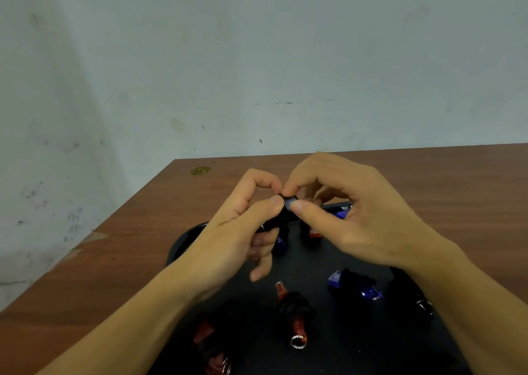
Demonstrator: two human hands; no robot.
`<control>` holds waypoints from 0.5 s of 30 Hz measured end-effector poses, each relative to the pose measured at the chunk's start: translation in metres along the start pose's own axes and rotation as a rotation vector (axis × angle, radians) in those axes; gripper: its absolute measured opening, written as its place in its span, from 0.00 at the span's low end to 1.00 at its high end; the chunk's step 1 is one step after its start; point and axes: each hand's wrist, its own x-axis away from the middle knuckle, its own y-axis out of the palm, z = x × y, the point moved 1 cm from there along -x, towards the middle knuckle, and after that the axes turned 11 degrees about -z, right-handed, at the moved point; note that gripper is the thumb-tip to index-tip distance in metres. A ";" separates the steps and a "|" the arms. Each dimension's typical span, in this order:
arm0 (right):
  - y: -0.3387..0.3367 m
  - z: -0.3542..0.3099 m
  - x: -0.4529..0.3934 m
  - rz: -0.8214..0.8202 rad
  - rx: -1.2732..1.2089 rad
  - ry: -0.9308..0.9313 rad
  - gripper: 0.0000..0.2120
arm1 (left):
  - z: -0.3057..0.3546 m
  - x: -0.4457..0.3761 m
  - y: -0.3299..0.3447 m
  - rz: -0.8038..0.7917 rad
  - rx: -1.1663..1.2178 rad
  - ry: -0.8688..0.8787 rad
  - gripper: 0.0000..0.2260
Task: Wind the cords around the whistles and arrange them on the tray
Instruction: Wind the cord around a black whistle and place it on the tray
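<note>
Two hands meet above the far part of a black tray (183, 239) on a brown wooden table (137, 249). The left hand (240, 231) and the right hand (351, 217) together pinch one dark whistle (289, 203) between thumbs and forefingers, clear of the tray; its black cord (281, 220) runs down from the pinch into the left palm.

Below the grip, six wound whistles can be counted on the tray:
- three red: one directly beneath (295, 314), one toward the left forearm (210, 343), one just under the right thumb (314, 234);
- three blue: one beside the left fingers (280, 243), one under the right wrist (353, 284), one behind the right fingers (343, 213).

A further dark item (423, 306) by the right forearm is too dim to identify.
</note>
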 end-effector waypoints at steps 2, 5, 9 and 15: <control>0.001 0.002 0.001 0.026 -0.064 0.028 0.05 | 0.001 0.001 0.001 -0.019 0.037 0.000 0.04; 0.003 0.005 0.002 0.055 -0.248 0.070 0.05 | 0.002 0.001 0.003 -0.034 0.109 -0.002 0.03; 0.003 0.007 0.002 0.043 -0.480 0.092 0.05 | 0.002 0.001 0.005 -0.063 0.141 -0.004 0.04; 0.005 0.010 -0.001 0.017 -0.824 0.143 0.11 | 0.005 0.003 0.006 -0.103 0.180 0.047 0.02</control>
